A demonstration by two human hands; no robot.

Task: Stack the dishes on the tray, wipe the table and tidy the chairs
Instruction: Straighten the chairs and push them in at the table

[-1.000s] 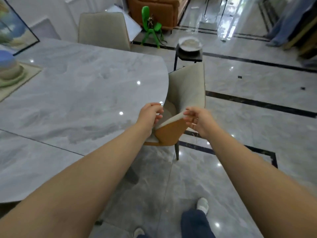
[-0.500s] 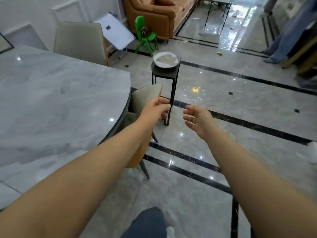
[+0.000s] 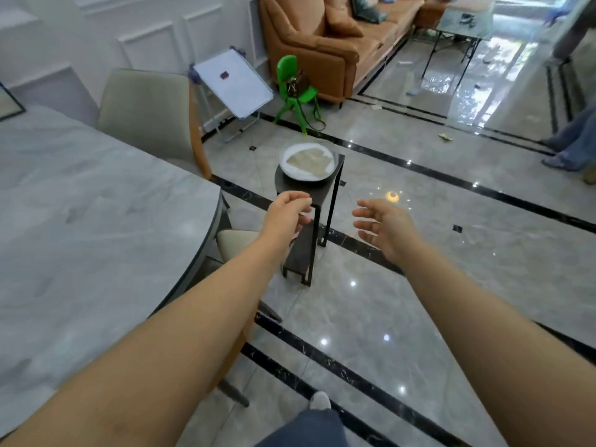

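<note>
My left hand [image 3: 288, 213] hovers with loosely curled fingers and holds nothing, just above the beige chair [image 3: 234, 242]. That chair is tucked under the round marble table [image 3: 96, 221], and only the top of its back and its legs show beneath my forearm. My right hand [image 3: 383, 228] is open in the air, palm turned inward, over the floor. A second beige chair [image 3: 145, 108] stands at the table's far side. Ahead, a white plate [image 3: 308, 161] with a pale cloth on it rests on a small black side table [image 3: 298, 256].
A tilted whiteboard [image 3: 235, 82], a green child's chair [image 3: 295, 88] and an orange sofa [image 3: 322, 37] stand at the back. A folding table [image 3: 464, 14] is at the far right, and another person's legs [image 3: 574, 140] are at the right edge. Glossy tiled floor lies ahead.
The near chair went from pulled out and gripped by both hands to tucked under the table. My right hand let go first, then my left. The view turned toward the side table.
</note>
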